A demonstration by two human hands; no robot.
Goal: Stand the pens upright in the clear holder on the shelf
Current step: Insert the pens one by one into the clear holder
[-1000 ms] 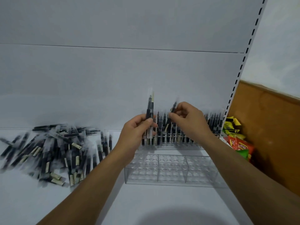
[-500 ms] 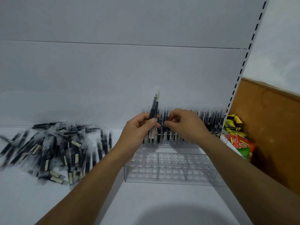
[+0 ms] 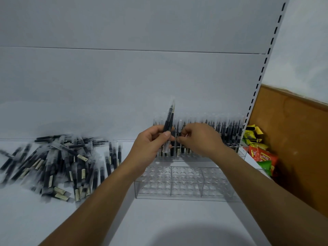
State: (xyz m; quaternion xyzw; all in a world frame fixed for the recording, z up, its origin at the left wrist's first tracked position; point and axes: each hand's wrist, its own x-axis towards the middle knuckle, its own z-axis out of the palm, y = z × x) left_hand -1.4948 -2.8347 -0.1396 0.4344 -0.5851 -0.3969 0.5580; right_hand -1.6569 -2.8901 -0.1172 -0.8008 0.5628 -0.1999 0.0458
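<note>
Left of the clear holder [image 3: 182, 181], a big heap of loose pens [image 3: 53, 162] waits on the shelf [image 3: 159, 219]. The left hand [image 3: 150, 146] grips a few pens upright; the right hand [image 3: 200, 139] pinches one into the holder's filled back row [image 3: 229, 132]. The front holes look empty, so much remains.

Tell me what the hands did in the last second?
The right hand came down from holding a pen up above the row to the standing pens in the holder, pinching one low down there. The left hand stayed put, gripping its small bunch of pens. The pile on the shelf and the snack packs did not move.
</note>
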